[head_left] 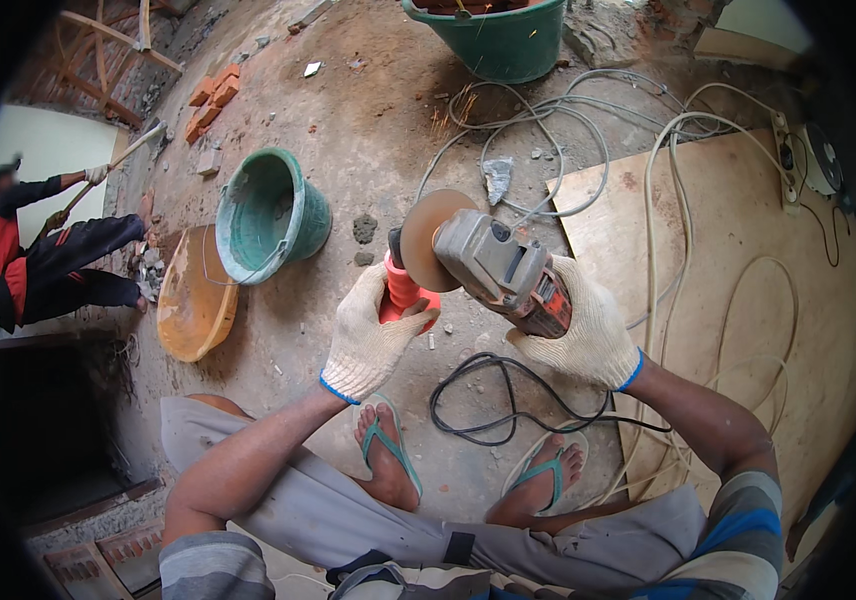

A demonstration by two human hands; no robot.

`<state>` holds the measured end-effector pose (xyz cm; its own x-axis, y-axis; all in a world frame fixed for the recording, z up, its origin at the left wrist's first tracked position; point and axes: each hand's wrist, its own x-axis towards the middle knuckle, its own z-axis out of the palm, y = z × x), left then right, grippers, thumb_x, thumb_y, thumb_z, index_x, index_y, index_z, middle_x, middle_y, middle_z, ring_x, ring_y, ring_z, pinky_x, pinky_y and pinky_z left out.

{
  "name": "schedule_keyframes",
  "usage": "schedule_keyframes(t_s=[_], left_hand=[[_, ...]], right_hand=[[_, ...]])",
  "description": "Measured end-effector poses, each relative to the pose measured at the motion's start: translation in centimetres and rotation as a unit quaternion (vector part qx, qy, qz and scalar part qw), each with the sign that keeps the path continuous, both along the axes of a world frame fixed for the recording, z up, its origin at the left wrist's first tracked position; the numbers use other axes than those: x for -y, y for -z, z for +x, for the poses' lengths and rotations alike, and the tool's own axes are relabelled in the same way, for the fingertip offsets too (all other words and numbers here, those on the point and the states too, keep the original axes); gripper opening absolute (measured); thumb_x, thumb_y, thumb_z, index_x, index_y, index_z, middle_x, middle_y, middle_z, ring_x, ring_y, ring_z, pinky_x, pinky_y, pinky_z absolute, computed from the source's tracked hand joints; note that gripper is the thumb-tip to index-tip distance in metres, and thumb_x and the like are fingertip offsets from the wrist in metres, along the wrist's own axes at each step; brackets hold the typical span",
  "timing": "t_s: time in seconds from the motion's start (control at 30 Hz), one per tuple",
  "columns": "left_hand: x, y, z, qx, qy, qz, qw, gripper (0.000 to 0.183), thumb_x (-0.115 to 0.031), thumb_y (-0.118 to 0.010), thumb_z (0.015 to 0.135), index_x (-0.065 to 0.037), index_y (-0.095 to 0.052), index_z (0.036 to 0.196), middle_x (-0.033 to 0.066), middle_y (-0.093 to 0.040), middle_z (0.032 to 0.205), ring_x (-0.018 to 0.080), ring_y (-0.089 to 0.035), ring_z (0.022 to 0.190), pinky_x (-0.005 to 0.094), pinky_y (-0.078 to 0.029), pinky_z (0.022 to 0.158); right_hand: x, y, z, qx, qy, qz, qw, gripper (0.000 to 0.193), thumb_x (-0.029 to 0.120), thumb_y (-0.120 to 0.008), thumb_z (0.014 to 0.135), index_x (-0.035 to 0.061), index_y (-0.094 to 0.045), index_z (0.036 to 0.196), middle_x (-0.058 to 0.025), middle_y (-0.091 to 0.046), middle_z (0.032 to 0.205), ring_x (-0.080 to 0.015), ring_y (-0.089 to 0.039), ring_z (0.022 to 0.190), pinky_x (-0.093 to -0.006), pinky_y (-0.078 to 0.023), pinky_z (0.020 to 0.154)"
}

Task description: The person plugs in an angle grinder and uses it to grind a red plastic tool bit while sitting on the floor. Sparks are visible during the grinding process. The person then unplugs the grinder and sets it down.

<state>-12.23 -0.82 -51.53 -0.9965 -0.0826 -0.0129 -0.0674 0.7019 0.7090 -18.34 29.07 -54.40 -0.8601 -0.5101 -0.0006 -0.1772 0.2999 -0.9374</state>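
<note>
My right hand point(588, 325), in a cream knit glove with a blue cuff, is closed around the body of an angle grinder point(501, 262). The grinder's brown disc point(434, 243) faces left. Gripped in my gloved left hand point(360, 335) is a tool with a red ribbed handle point(403, 290), perhaps a chisel. Its dark end stands right beside the disc's left edge; whether they touch I cannot tell. Orange sparks point(448, 115) show in the air beyond the grinder. Between my sandalled feet, a black cord point(493, 400) lies looped on the floor below the grinder.
A green bucket point(273, 215) and a yellow basin point(193, 310) stand at left. Another green tub point(493, 40) is at the far side. Grey cables point(588, 120) coil by a plywood sheet point(728, 270) on the right. A person point(48, 235) swings a long-handled tool at far left, near bricks point(213, 95).
</note>
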Motion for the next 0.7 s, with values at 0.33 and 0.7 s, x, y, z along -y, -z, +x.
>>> schedule_keyframes(t_s=[0.33,0.7], left_hand=[[1.7,-1.6,-1.5,-0.189,0.026,-0.105,0.976,0.056,-0.005,-0.094,0.081,-0.004,-0.066,0.130,0.0127,-0.070,0.126,0.0274,-0.070,0.115,0.0397,-0.056,0.102],[1.9,-1.9,-2.1,-0.210,0.031,-0.096,0.972,0.055,-0.004,-0.093,0.082,-0.004,-0.066,0.130,0.0117,-0.070,0.125,0.0261,-0.070,0.114,0.0386,-0.057,0.101]], right_hand=[[-1.3,1.5,-1.1,0.075,0.080,-0.018,0.994,0.081,0.029,-0.091,0.084,0.0018,-0.049,0.148,-0.0157,-0.064,0.133,-0.0247,-0.064,0.122,-0.0404,-0.053,0.106],[-1.5,0.8,-1.1,0.055,0.083,0.005,0.995,0.076,0.031,-0.092,0.079,0.0027,-0.055,0.140,-0.0156,-0.068,0.125,-0.0251,-0.067,0.113,-0.0420,-0.054,0.099]])
